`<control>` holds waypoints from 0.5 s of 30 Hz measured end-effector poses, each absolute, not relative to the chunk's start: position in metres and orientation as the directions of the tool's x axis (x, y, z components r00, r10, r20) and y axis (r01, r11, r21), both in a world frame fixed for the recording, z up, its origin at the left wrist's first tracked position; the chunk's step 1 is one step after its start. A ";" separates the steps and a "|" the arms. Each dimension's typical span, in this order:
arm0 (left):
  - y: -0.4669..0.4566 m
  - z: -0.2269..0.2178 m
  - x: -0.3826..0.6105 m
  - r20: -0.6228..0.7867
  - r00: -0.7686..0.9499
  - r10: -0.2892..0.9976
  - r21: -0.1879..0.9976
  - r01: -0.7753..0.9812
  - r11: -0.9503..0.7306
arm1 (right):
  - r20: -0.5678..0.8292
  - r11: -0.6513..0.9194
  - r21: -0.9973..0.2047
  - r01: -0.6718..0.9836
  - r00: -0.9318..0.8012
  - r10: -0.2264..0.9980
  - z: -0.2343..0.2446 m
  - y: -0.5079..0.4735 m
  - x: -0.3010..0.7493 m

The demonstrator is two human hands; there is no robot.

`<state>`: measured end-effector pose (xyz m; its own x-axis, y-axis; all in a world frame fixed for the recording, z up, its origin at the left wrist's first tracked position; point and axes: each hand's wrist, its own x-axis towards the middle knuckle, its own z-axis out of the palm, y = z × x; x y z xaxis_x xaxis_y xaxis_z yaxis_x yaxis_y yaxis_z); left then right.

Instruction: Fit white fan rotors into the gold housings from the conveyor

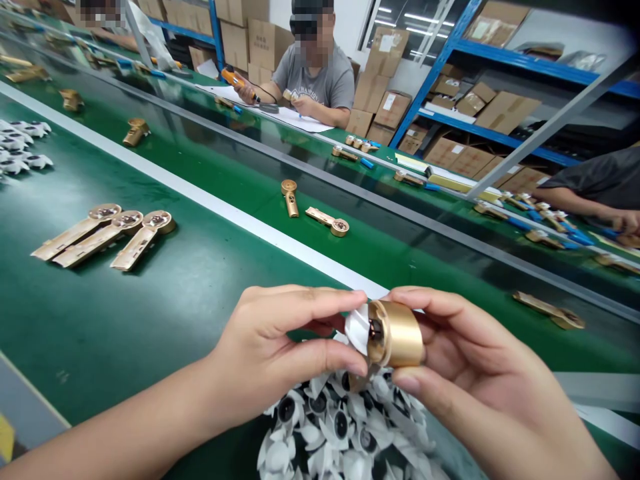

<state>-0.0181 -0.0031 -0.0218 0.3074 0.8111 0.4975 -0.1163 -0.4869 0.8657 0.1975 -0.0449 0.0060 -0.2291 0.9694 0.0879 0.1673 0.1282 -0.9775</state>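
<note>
Between thumb and fingers, my left hand (295,333) pinches a small white fan impeller (357,328). It is right at the open round end of a gold fan housing (400,333), where a dark motor part shows inside. My right hand (465,360) grips that housing around its outer side. Whether the impeller touches the motor shaft cannot be made out. Beneath both hands lies a heap of loose white impellers (340,427), some showing dark round centres.
Three gold handheld-fan housings (143,240) lie at left on the green table. More impellers (23,147) sit at the far left. Beyond a white strip (200,195), several gold housings (327,220) rest on the green belt. Across it, a co-worker (320,73) holds an orange tool.
</note>
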 end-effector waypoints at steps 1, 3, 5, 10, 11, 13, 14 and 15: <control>-0.003 -0.022 -0.018 0.500 0.310 0.809 0.863 -0.107 -0.493 | 0.085 0.127 -0.976 0.178 -0.228 0.970 0.006 -0.045 0.198; -0.003 -0.022 -0.018 0.495 0.312 0.811 0.866 -0.093 -0.492 | 0.092 0.141 -0.968 0.209 -0.228 0.969 0.005 -0.045 0.199; -0.004 -0.024 -0.018 0.488 0.315 0.814 0.867 -0.071 -0.492 | 0.140 0.203 -0.942 0.267 -0.235 0.962 0.004 -0.044 0.198; -0.009 -0.032 -0.015 0.435 0.342 0.833 0.880 0.034 -0.473 | 0.382 0.413 -0.712 0.568 -0.180 0.907 -0.002 -0.045 0.189; -0.011 -0.034 -0.014 0.416 0.371 0.830 0.897 -0.015 -0.443 | 0.437 0.433 -0.615 0.658 -0.173 0.883 -0.004 -0.046 0.186; -0.016 -0.037 -0.013 0.386 0.460 0.799 0.922 -0.167 -0.349 | 0.523 0.443 -0.389 0.808 -0.202 0.828 -0.005 -0.050 0.182; -0.018 -0.039 -0.012 0.387 0.507 0.770 0.922 -0.229 -0.313 | 0.544 0.442 -0.297 0.846 -0.231 0.807 -0.004 -0.052 0.181; -0.020 -0.040 -0.012 0.400 0.538 0.742 0.916 -0.268 -0.299 | 0.552 0.446 -0.238 0.863 -0.258 0.793 -0.003 -0.054 0.179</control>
